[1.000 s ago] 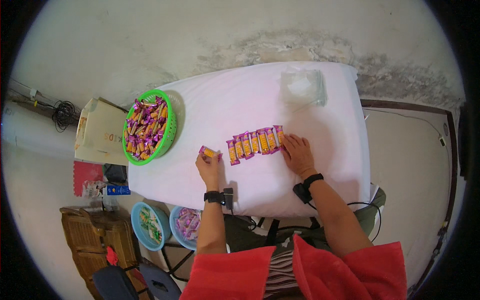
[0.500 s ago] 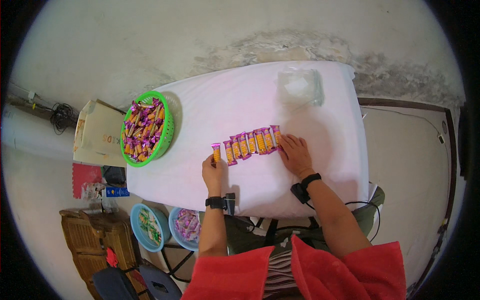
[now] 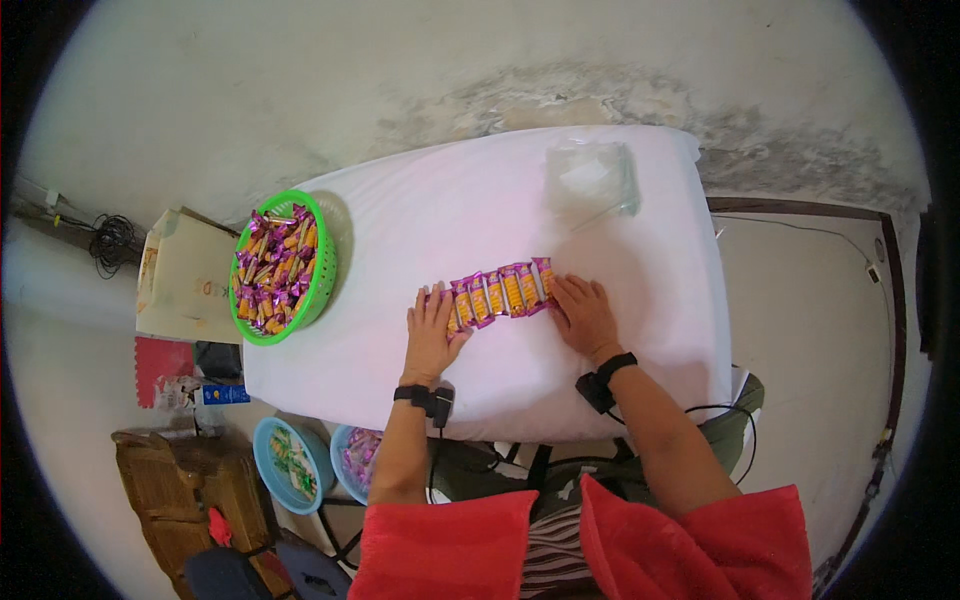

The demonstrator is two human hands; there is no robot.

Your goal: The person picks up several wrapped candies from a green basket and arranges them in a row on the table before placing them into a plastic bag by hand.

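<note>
A row of several small wrapped snacks [image 3: 496,293], purple with yellow middles, lies side by side on the white-covered table [image 3: 660,280]. My left hand [image 3: 432,332] rests at the row's left end, fingers stretched forward against the outermost packets and partly covering them. My right hand [image 3: 583,312] lies at the right end, its fingers extended beside the last packet and touching it. Both wrists wear black straps with small devices. To the left, a green plastic basket [image 3: 325,262] is heaped with similar snacks.
Clear plastic bags [image 3: 590,175] lie at the back right of the table, near the stained wall. A cream box [image 3: 180,285] stands left of the table. Below are blue basins [image 3: 315,460] holding packets, a wooden chair [image 3: 160,500], dark seats [image 3: 300,570] and cables along the wall.
My left hand moved up and right to the row's end, let go of the snack it held and spread its fingers there. My right hand stays at the right end. The view shifted slightly.
</note>
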